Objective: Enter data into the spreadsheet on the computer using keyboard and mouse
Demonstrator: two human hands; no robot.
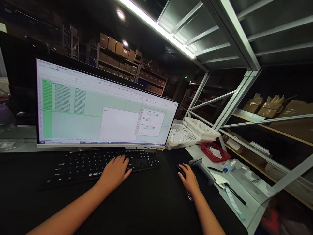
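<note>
My left hand lies on the right-middle part of a black keyboard, fingers stretched over the keys and thumb out to the side. Under my right hand is a black computer mouse, with my fingers resting over it and hiding most of it. Behind the keyboard stands a wide monitor. On its screen are a spreadsheet with a green column, a blank white window and a small chat window. A grey handheld scanner lies just right of the mouse.
A black desk mat lies beneath both hands. White plastic baskets and a red basket stand right of the monitor. Nearby are a small bottle, a black pen and a label strip. Metal shelving rises at the right.
</note>
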